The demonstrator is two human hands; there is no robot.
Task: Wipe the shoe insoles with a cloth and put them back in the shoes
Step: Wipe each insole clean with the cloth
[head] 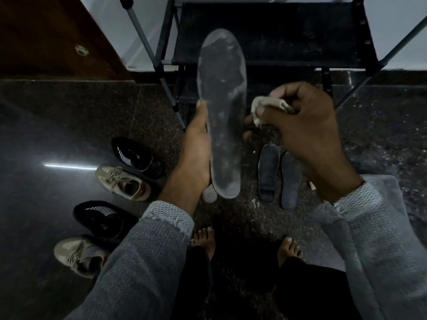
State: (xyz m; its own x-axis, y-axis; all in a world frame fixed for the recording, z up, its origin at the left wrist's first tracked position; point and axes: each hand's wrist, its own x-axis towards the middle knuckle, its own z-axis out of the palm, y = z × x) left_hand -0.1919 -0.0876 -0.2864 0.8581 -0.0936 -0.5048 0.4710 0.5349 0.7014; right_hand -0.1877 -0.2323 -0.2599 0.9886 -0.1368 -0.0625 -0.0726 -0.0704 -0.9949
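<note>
My left hand grips a long grey insole by its lower half, toe end pointing up and away; the surface looks dusty and scuffed. My right hand holds a small crumpled beige cloth just right of the insole, apart from it. Two dark insoles lie side by side on the floor under my right wrist. To the left, two black shoes and two beige lace-up shoes stand on the floor in a staggered row.
A black metal-framed shoe rack stands straight ahead against the white wall. A brown wooden door is at the upper left. The floor is dark speckled stone. My bare feet are at the bottom centre.
</note>
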